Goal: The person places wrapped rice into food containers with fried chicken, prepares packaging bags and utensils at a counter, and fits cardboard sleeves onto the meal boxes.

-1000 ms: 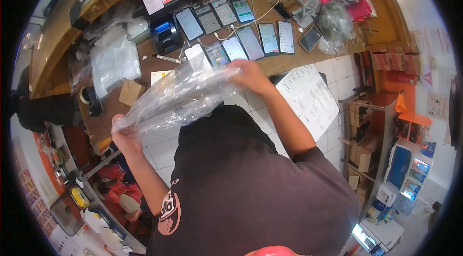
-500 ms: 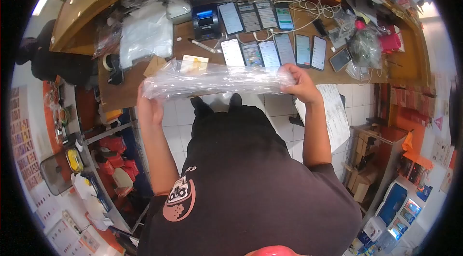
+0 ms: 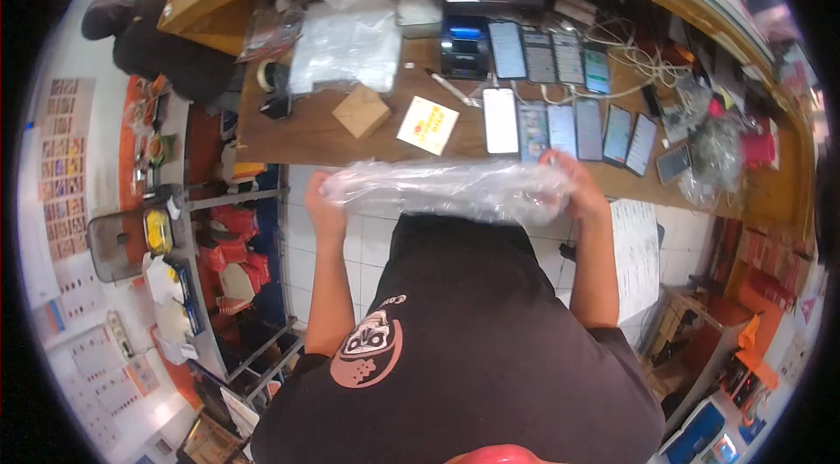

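A long folded bundle of clear plastic wrap point(image 3: 446, 188) stretches between my two hands, held level in front of the table's near edge. My left hand point(image 3: 326, 203) closes on its left end. At the other end, my right hand point(image 3: 577, 187) grips the plastic, fingers curled round it. On the table beyond lie a small brown cardboard box point(image 3: 360, 111) and a white card with yellow and red print point(image 3: 428, 125). Rows of phones point(image 3: 501, 120) rest beyond my right hand, some with cables plugged in.
A black receipt printer point(image 3: 464, 53) stands behind the phones. Left of it sits a stack of clear plastic bags point(image 3: 346, 44), with a tape roll point(image 3: 272, 77) beside it. White cables point(image 3: 643, 53) tangle at the right. A person in dark clothing point(image 3: 166, 35) is at the far left.
My hands have drawn the plastic bundle back from over the table towards my body. The view has turned, so the table things sit further right, and the brown box and card show fully.
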The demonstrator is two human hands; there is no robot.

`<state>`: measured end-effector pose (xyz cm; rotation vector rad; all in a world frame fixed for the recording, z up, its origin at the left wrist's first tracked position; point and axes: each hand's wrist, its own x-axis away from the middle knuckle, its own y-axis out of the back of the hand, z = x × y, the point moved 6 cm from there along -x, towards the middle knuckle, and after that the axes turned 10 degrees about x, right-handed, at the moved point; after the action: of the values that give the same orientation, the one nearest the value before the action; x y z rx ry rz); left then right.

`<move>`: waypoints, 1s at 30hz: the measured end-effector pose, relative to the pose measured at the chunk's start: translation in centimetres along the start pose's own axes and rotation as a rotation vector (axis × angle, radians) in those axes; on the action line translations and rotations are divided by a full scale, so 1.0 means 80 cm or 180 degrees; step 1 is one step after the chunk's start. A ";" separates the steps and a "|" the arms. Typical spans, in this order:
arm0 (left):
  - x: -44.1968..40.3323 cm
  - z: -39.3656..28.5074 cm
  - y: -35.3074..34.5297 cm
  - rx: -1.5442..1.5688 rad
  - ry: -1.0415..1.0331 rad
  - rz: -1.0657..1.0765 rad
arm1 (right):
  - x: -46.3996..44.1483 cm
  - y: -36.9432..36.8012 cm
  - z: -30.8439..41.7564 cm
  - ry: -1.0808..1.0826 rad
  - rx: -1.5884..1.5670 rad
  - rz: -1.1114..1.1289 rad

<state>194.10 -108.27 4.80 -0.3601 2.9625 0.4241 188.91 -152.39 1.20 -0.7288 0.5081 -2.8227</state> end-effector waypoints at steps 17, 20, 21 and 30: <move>-0.042 0.004 0.288 0.1026 0.0447 -0.1183 | -0.239 -0.181 -0.069 0.1497 0.4278 -0.0726; -0.067 0.002 0.292 0.1301 0.0785 -0.1372 | -0.263 -0.190 -0.093 0.0700 0.4595 -0.1143; -0.074 0.002 0.296 0.1261 0.0844 -0.1337 | -0.268 -0.193 -0.092 0.0705 0.4637 -0.1281; -0.182 0.063 0.299 0.0626 0.0946 -0.0466 | -0.282 -0.214 -0.083 -0.0147 0.4326 -0.2531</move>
<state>202.57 -81.34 8.52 -0.6630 3.1940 0.0643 203.57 -128.92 -7.78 -0.6762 -1.8755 -2.7371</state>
